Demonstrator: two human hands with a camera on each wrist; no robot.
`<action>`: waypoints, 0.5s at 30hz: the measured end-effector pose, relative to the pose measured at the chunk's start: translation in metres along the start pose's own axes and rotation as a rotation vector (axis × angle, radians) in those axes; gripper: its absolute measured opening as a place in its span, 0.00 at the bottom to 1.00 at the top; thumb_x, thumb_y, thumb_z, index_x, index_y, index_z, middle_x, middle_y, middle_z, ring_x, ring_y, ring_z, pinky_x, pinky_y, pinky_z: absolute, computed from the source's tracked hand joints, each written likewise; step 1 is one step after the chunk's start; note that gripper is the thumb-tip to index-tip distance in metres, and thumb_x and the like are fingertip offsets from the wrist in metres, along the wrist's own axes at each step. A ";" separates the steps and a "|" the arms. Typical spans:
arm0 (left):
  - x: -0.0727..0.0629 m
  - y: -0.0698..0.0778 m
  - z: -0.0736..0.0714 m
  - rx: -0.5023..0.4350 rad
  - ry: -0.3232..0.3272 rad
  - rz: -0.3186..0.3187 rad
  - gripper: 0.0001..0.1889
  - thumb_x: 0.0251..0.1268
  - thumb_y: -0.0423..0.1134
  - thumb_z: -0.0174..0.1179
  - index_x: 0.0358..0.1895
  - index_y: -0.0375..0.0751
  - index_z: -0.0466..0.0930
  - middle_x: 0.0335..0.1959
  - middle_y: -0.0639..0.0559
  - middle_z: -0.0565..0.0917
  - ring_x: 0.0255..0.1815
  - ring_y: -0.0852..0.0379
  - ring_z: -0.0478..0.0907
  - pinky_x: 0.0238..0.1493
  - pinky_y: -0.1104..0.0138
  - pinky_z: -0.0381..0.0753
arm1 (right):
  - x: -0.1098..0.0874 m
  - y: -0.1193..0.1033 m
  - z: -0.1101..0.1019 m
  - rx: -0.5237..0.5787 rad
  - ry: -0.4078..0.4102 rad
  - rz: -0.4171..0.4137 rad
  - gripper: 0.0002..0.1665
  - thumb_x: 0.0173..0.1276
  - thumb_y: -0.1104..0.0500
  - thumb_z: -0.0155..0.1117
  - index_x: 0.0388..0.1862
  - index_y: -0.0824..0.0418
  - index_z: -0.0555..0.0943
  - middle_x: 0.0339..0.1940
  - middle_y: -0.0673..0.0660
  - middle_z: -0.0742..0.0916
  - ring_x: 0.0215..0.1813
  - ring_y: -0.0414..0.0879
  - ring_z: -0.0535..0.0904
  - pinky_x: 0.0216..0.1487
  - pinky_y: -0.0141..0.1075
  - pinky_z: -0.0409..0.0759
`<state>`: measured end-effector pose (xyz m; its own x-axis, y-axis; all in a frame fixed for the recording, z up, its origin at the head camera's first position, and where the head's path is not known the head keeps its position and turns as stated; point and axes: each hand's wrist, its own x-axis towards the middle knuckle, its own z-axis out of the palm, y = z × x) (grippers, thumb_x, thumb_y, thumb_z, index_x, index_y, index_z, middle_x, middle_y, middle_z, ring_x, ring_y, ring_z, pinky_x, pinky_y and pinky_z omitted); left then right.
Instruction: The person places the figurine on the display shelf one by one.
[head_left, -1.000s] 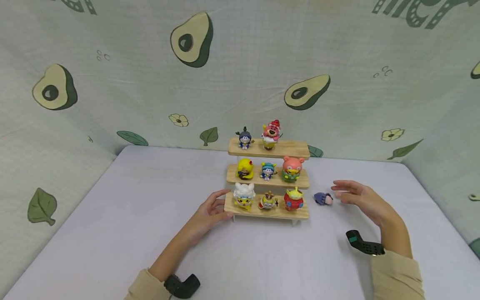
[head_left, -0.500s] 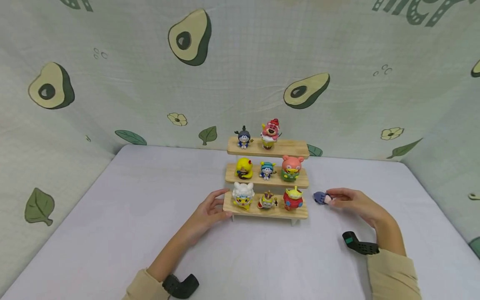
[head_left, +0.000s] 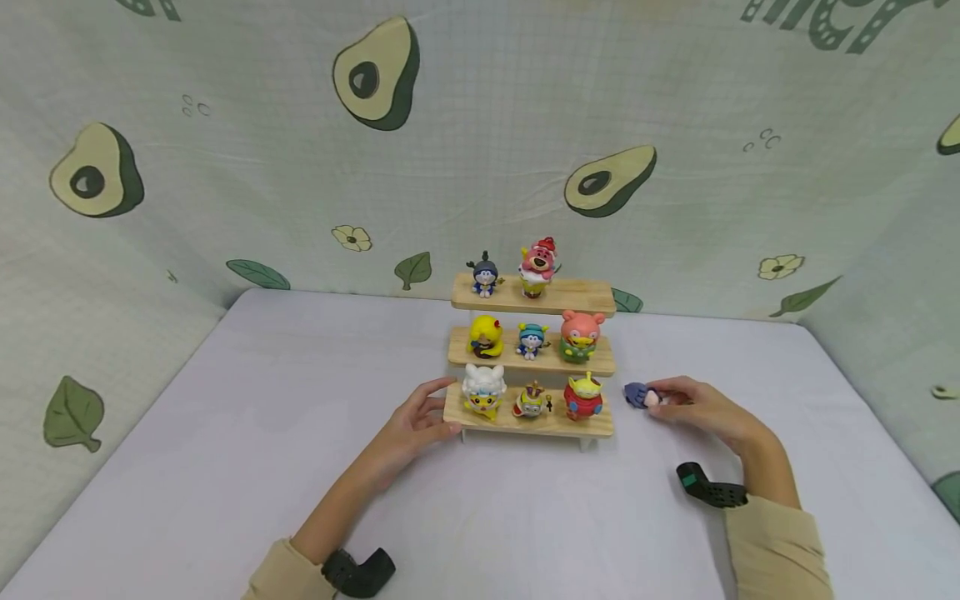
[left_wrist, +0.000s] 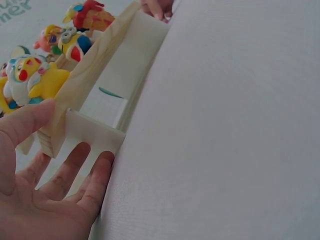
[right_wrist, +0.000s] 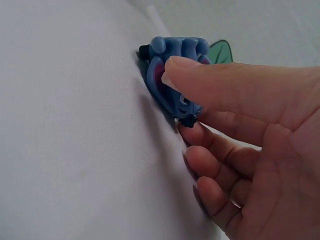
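A three-tier wooden display shelf (head_left: 555, 423) with white legs stands mid-table in the head view. My left hand (head_left: 412, 421) holds the left end of its lowest board, thumb at the front edge, fingers at the side; the left wrist view shows the thumb (left_wrist: 31, 120) against the wood and the fingers beside the white leg (left_wrist: 95, 127). Right of the shelf, my right hand (head_left: 705, 410) pinches a small blue donkey figurine (head_left: 637, 395). In the right wrist view the thumb covers part of the donkey figurine (right_wrist: 180, 47), which lies tipped over, one pink-lined ear showing.
The lowest board bears a white-hooded yellow figurine (head_left: 483, 392), a crowned figurine (head_left: 531, 402) and a red-suited figurine (head_left: 583, 398). Above stand a yellow-haired figurine (head_left: 486, 337), a blue-hatted one (head_left: 531, 340), a pink one (head_left: 581, 335), a dark-hatted one (head_left: 484, 277) and a red-hatted bear (head_left: 537, 265).
My right hand has moved left onto the donkey figurine and now pinches it; one second ago the two were apart. The left hand stays at the shelf. The head view has shifted slightly.
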<state>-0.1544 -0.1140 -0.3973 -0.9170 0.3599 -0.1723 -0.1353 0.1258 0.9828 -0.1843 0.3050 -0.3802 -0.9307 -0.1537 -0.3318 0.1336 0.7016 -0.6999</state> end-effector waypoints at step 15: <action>0.000 -0.001 0.000 -0.015 0.016 -0.013 0.36 0.57 0.40 0.64 0.69 0.56 0.57 0.60 0.44 0.72 0.49 0.55 0.77 0.51 0.65 0.74 | 0.004 -0.002 0.004 -0.070 0.017 -0.135 0.30 0.59 0.56 0.66 0.57 0.69 0.73 0.48 0.63 0.74 0.39 0.47 0.65 0.36 0.37 0.63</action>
<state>-0.1545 -0.1145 -0.3983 -0.9209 0.3438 -0.1838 -0.1526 0.1160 0.9815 -0.1871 0.3000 -0.3826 -0.9443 -0.2385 -0.2268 -0.0164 0.7223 -0.6914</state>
